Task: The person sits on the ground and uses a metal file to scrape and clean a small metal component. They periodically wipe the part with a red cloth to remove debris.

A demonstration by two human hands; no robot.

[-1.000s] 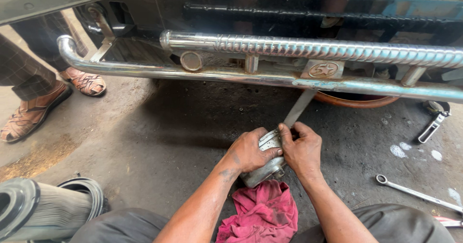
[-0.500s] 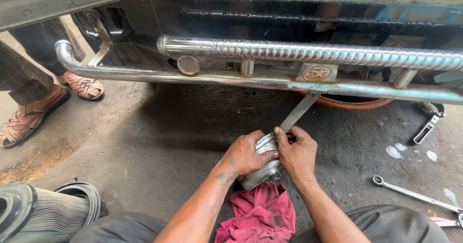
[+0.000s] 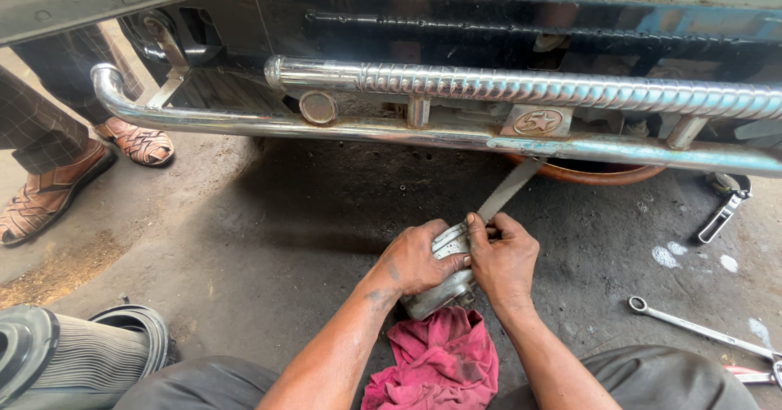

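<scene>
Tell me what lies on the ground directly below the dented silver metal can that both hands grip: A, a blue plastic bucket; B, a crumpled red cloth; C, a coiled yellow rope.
B: a crumpled red cloth lies right under the dented silver metal can.

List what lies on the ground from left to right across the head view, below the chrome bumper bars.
Sandalled feet of another person → ribbed rubber part → left hand → metal canister → right hand → ring spanner.
</scene>
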